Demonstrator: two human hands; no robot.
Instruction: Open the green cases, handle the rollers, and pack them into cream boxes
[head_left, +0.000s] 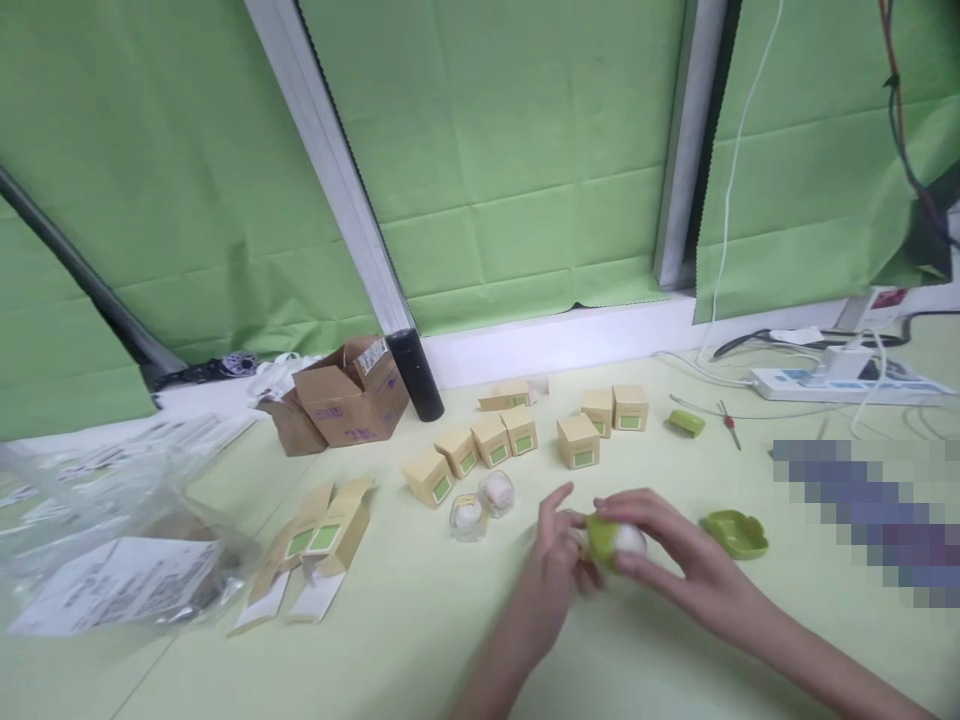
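Note:
Both hands meet over the table around a small green piece with a white rounded part (628,541). My right hand (686,555) grips it from the right, thumb below and fingers over the top. My left hand (555,560) is closed at its left side, with curled fingers against the green part; the fingertips are partly hidden and blurred. To the right of my right hand lies an open green petal-edged dish (735,535). Left of my left hand stand two clear containers, one with a whitish ball (468,515) and the other with a pinkish ball (496,492).
Several small yellow boxes (491,442) stand behind the hands. Flattened yellow cartons (330,535) and a plastic bag (135,570) lie left. Farther back are a cardboard box (360,400), a black cylinder (416,375), a red-handled tool (729,424) and a power strip (780,385).

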